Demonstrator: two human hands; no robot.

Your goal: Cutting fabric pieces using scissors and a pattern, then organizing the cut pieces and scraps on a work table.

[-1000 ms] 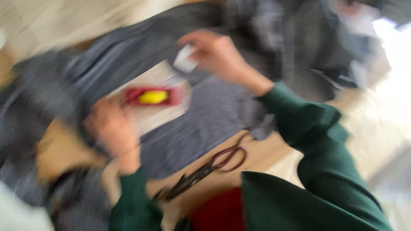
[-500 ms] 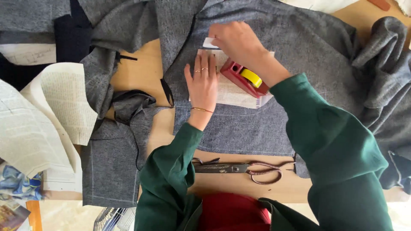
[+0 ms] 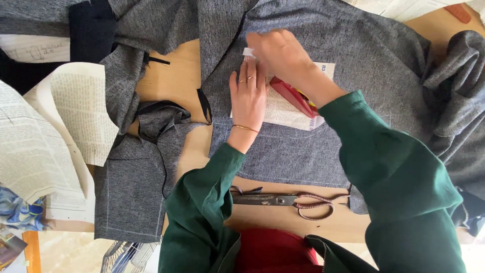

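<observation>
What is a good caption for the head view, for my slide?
Left hand flat on a paper pattern over grey fabric; right hand pinches white chalk.

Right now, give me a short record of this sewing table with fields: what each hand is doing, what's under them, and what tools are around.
left hand: flat, palm down, pressing the paper pattern
right hand: fingers pinching a small white piece at the pattern's top edge
under the hands: grey fabric spread on the wooden table
red tool: lying on the pattern, partly hidden by the right wrist
scissors: on the table near the body, untouched
left side: newspaper sheets
</observation>
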